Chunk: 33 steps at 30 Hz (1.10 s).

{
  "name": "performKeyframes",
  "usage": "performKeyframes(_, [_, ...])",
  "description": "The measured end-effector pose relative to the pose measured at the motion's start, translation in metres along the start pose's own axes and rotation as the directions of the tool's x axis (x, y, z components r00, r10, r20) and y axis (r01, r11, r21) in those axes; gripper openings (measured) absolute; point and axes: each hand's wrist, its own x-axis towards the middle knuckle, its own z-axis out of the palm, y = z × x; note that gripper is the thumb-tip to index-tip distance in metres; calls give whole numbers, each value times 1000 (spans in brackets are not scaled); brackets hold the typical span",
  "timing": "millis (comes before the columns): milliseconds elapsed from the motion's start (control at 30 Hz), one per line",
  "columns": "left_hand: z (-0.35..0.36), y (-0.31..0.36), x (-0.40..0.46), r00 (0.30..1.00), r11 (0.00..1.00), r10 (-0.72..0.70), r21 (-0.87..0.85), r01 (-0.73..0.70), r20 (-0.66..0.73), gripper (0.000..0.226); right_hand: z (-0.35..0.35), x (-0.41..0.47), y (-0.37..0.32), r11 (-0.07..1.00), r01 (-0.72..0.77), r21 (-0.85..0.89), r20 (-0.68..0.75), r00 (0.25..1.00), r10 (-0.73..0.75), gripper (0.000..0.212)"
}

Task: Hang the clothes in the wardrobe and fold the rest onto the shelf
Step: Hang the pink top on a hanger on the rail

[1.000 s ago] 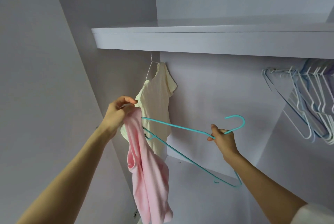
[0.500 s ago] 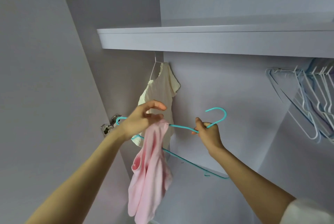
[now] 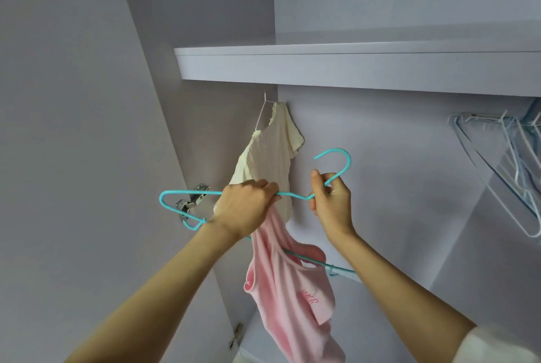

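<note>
closest to the camera, two bare forearms are reaching up into the wardrobe. the left hand (image 3: 244, 210) is curling over the upper arm of the teal wire hanger (image 3: 181, 193), fingers closed round the wire and pinching the top of the pink top (image 3: 288, 289) against it. the right hand (image 3: 332, 203) is gripping the same hanger at its neck, just below the hook.

the hanger's long axis is running roughly left to right, tilted so its lower bar is sloping down toward the right, and its hook is rising past the right hand and curling over to the left. the pink top is hanging straight down from the left hand, with the lower bar passing through an opening in it; judging from this, only one shoulder is seated so far. the left hand is the nearer one to the fabric, so the next adjustment is probably falling to it.

beyond the hands, a cream top (image 3: 270, 157) is hanging on a white hanger beneath the shelf (image 3: 351, 68). farther right, well apart, a cluster of empty hangers (image 3: 509, 169) is hanging.
</note>
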Motion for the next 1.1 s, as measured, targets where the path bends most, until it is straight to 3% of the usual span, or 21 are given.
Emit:
performKeyframes(133, [8,10,4,999,974,-5,-226,17,53,25,-6,0,1,1000,-1,-28,22,1000,2,26])
performKeyframes(300, [10,20,18,999,945,-2,-327,20,54,24,-6,0,-2,999,48,-21,74,996,-46,22])
performKeyframes(400, [14,13,21,991,896,-119,-424,130,54,23,-14,-1,0,972,219,-86,41,975,-216,12])
performKeyframes(467, [13,5,22,971,839,-237,-496,223,36,19,-25,-7,4,893,417,-172,2,906,-423,4])
performKeyframes(567, [7,-7,24,924,744,-381,-592,311,6,16,-37,-28,25,753,616,-232,229,787,-573,17])
performKeyframes(633, [2,-14,25,904,663,-427,-685,301,-15,15,-36,-42,41,766,580,-277,438,786,-436,19])
performKeyframes(700, [-5,-17,24,896,539,-443,-809,235,-34,18,-28,-46,51,834,438,-336,572,798,-189,28])
performKeyframes(833, [-22,-20,19,891,322,-450,-941,102,-57,27,4,-37,47,898,300,-320,694,720,7,49])
performKeyframes(1000, [-40,-33,12,875,212,-476,-977,19,-87,26,35,-37,44,925,189,-331,804,569,172,42])
performKeyframes(1100, [-43,-42,5,852,227,-512,-974,10,-110,24,33,-34,50,834,286,-471,801,534,269,16])
